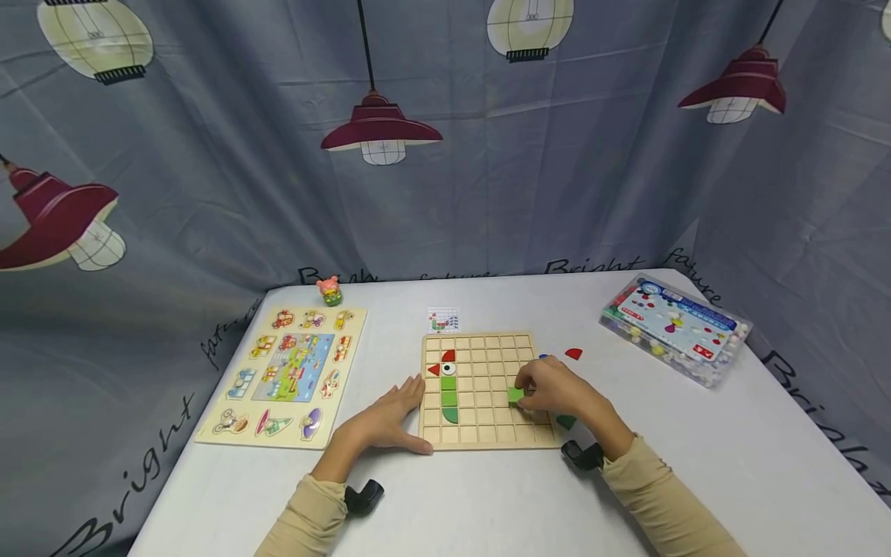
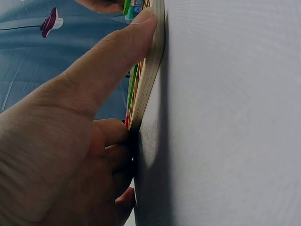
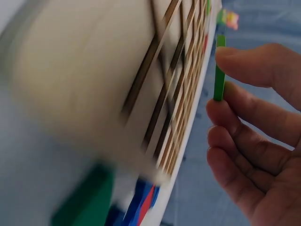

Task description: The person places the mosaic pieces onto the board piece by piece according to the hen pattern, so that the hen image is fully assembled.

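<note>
Two hands: right (image 1: 553,391) pinches green tile (image 3: 219,68) (edge-on at wrist), left (image 1: 390,422) flat against grid board (image 1: 487,429).

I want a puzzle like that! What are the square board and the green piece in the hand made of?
The grid board looks like pale, unpainted wood: light tan, with raised strips forming squares. The green piece, pinched by the right hand, seems to be a thin flat tile painted matte green, perhaps wood too; the colour hides any grain.

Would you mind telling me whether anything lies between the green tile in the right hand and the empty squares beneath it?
Nothing visible does: the right hand pinches the green tile over bare squares of the wooden board.
</note>
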Available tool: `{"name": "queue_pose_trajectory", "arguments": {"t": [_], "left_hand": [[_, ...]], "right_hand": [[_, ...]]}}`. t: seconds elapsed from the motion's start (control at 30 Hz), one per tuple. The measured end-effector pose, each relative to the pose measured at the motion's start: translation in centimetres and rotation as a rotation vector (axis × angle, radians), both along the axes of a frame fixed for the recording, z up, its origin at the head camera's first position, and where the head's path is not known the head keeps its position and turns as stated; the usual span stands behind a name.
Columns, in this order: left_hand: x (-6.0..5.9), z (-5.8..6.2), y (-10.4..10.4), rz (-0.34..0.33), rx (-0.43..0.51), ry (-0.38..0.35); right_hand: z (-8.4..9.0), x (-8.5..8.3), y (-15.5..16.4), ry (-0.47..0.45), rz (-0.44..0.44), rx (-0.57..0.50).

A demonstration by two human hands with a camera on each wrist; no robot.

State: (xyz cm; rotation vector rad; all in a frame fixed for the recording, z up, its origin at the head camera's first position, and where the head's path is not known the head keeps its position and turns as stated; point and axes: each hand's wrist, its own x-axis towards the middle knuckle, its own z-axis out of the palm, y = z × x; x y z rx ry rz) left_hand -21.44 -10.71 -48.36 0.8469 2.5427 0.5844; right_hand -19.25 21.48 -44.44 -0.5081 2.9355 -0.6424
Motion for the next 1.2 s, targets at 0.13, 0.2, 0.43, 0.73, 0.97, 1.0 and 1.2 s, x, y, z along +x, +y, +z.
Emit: {"name": "queue_pose_trajectory", "arguments": {"t": [0.13, 0.2, 0.43, 0.73, 0.97, 1.0, 1.2], "left_hand": [[-0.1, -0.1, 0.0, -0.002, -0.003, 0.005], [-0.1, 0.0, 0.0, 0.0, -0.004, 0.002], [-0.2, 0.0, 0.2, -0.003, -0.012, -0.005], [-0.3, 0.6, 0.2, -0.008, -0.003, 0.002], [-0.1, 0.3, 0.1, 0.002, -0.011, -0.01], [0.0, 0.2, 0.1, 0.002, -0.01, -0.01], [0.0, 0.0, 0.0, -0.005, -0.003, 0.0]], "right_hand": [[0.0, 0.1, -2.5, -0.009, 0.033, 0.015], [-0.1, 0.1, -3.8, -0.025, 0.049, 0.021], [-0.5, 0.0, -6.8, -0.065, 0.129, 0.052], [-0.4, -0.4, -7.6, -0.055, 0.151, 0.046], [-0.7, -0.4, -8.0, -0.06, 0.174, 0.041], [-0.8, -0.3, -8.0, -0.063, 0.174, 0.045], [-1.1, -0.3, -8.1, -0.063, 0.176, 0.053]]}}
